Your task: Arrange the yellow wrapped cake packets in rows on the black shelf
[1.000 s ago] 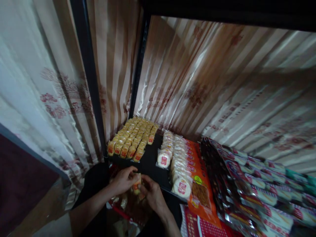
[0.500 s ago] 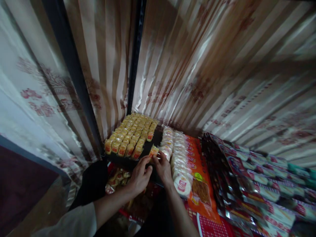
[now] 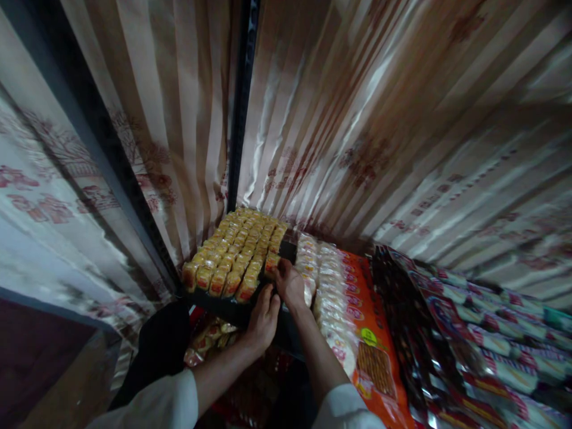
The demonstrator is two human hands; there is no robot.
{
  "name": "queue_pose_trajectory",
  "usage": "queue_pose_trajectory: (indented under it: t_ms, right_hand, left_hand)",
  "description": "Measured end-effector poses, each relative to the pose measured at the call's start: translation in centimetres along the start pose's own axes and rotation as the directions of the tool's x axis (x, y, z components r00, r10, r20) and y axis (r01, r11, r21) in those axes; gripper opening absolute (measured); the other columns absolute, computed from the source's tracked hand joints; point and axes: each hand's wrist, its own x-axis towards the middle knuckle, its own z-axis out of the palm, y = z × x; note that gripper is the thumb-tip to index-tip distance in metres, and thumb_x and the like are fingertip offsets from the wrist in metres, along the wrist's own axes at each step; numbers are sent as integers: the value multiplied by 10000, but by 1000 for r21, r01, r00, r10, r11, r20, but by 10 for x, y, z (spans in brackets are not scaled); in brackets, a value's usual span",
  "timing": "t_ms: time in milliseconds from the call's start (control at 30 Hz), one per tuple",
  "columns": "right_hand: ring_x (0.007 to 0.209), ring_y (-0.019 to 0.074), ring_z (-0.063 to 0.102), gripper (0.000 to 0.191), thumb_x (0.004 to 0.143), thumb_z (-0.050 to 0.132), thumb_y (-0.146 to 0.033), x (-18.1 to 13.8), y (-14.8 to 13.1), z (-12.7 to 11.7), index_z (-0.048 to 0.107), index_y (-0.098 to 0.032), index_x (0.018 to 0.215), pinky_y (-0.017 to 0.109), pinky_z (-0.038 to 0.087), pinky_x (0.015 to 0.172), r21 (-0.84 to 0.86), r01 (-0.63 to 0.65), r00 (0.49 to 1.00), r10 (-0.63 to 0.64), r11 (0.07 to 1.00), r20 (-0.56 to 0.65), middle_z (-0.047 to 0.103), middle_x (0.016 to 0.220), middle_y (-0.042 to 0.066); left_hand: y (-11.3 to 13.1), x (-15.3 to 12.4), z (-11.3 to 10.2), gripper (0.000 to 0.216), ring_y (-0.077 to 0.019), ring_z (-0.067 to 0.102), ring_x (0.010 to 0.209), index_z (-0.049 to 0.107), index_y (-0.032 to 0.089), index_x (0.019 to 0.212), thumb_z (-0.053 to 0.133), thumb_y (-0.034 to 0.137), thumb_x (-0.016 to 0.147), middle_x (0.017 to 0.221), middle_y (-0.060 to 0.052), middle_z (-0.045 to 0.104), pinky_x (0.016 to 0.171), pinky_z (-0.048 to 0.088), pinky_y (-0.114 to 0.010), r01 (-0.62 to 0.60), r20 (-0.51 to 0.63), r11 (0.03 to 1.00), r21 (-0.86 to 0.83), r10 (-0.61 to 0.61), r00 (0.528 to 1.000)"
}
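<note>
Rows of small yellow wrapped snack packets (image 3: 232,250) stand on a dark shelf or tray (image 3: 223,305) in the corner. My right hand (image 3: 290,285) pinches one snack packet (image 3: 271,264) at the front end of the rightmost row. Just below and to the left, my left hand (image 3: 263,322) hovers near the tray's front edge with its fingers bent together; whether anything is between them I cannot make out. Beneath the tray, more yellow packets (image 3: 210,339) lie in a red basket, partly hidden by my left arm.
To the right stand rows of white round packets (image 3: 333,286), an orange snack bag (image 3: 373,357), dark glossy packs (image 3: 411,333) and white-and-red packs (image 3: 504,351). A patterned curtain (image 3: 313,119) hangs behind, with dark metal posts (image 3: 241,107) at the corner.
My right hand has moved up and left with the packet, bringing it to the rightmost row. My left hand has come away from the packet and sits lower. The view has shifted slightly.
</note>
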Motion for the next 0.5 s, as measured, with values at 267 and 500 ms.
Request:
queue_pose_trajectory:
  t_ms: [267, 500]
  right_hand:
    - [848, 177, 595, 222, 821, 484, -265, 22, 10, 8, 603, -163, 979, 255, 406, 725, -89, 59, 998, -57, 994, 24, 665, 924, 78]
    - [863, 193, 591, 206, 840, 468, -245, 25, 6, 8, 608, -159, 965, 266, 390, 759, -143, 53, 998, -47, 988, 41, 679, 916, 71]
  left_hand:
    - [-10, 19, 6, 388, -203, 426, 1263, 508, 155, 1206, 326, 322, 905, 1338, -111, 493, 1091, 314, -381, -36, -52, 999, 10, 37, 998]
    - [-18, 36, 11, 419, -220, 399, 1289, 463, 151, 1263, 349, 334, 904, 1379, -116, 453, 1076, 339, -392, -17, -81, 999, -43, 13, 997]
